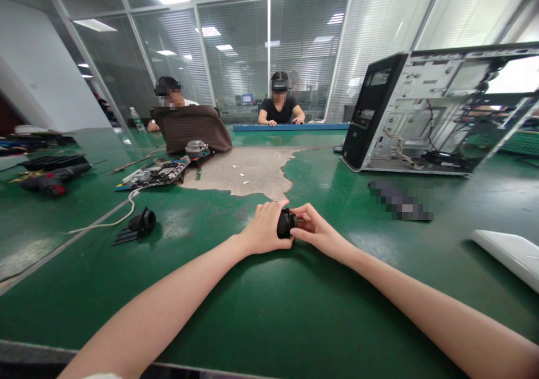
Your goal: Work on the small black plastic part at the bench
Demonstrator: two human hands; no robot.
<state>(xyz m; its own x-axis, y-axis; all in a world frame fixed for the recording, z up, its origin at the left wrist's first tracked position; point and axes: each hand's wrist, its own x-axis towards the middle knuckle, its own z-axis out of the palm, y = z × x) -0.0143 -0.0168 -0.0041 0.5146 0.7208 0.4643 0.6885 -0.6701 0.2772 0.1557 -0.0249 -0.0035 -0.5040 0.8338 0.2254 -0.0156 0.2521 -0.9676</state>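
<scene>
A small black round part [285,223] is held just above or on the green table [261,317], near the middle of the view. My left hand [266,228] wraps round its left side, thumb and fingers closed on it. From the right, the fingertips of my right hand [312,231] pinch the part's ribbed end. Another black part [144,220] with a round end and flat slats lies on the table to the left.
An open computer case [381,115] stands at the right, with a dark blurred object [400,201] before it and a white box [509,252] near the right edge. A circuit board [155,173], cable and power tool [54,179] lie left. Two people sit across the table.
</scene>
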